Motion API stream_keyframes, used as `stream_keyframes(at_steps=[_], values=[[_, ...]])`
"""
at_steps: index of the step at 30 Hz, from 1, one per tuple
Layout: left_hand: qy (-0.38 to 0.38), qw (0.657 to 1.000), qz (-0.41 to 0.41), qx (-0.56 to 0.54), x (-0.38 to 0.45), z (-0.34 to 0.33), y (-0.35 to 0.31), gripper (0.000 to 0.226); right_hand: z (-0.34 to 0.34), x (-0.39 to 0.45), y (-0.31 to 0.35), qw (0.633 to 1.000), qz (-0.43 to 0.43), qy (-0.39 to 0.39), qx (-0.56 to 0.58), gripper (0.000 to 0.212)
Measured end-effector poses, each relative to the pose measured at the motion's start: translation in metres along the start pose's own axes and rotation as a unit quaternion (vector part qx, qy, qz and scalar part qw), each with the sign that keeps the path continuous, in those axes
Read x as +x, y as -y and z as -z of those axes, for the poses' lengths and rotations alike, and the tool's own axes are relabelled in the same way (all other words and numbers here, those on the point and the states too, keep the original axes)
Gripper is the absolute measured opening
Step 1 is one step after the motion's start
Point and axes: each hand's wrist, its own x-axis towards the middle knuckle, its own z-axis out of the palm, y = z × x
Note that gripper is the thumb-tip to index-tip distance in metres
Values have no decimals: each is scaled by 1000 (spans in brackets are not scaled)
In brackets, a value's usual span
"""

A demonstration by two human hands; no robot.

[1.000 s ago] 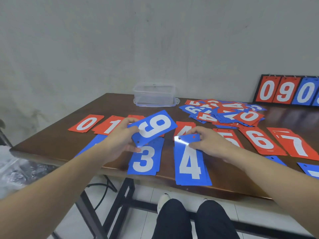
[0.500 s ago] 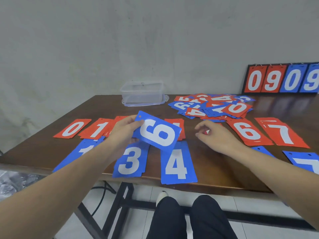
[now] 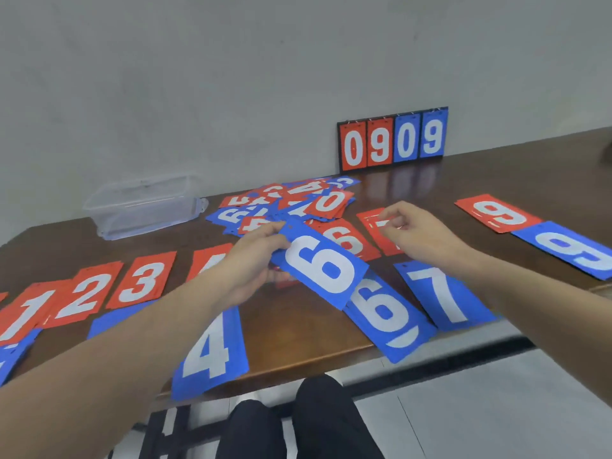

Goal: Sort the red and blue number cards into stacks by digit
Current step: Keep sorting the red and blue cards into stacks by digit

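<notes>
left hand (image 3: 251, 260) pinches blue 6 card (image 3: 321, 263) | right hand (image 3: 414, 233) fingers curled, holding nothing I can see | risk: misread as 9, wrong stack beyond fingertips

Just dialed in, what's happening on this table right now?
A person is sorting number cards by digit. The left hand holds a blue 6 card in the air, just above the blue 6 stack near the front edge, beside the blue 7 stack. The right hand hovers over the red 7 stack, fingers loosely curled, holding nothing visible. An unsorted pile lies further back.
</notes>
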Motion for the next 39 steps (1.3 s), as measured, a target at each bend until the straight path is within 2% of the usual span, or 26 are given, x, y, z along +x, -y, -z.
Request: stream_keyframes(at_steps=[3,8,10,13,15,26,39], values=[[54,997,7,46,12,-37,2,26,23,-5,-23,1000,-14,-18,-1,13],[103,965,-17,239,22,-72,17,30,37,-12,-46,999,-38,-38,-2,8],[107,932,-59,341,23,-78,24,33,37,-15,-51,999,-39,-34,-2,8],[71,855,-130,498,26,-81,31,43,34,-14,-56,999,-32,-22,5,9],[44,831,-151,533,27,-80,33,48,30,-13,-57,999,-30,-12,9,11],[-69,861,-168,475,50,-28,33,20,-11,18,-23,1000,-9,17,1,12],[-137,863,-144,465,125,80,33,23,-90,107,16,998,8,53,-42,15]])
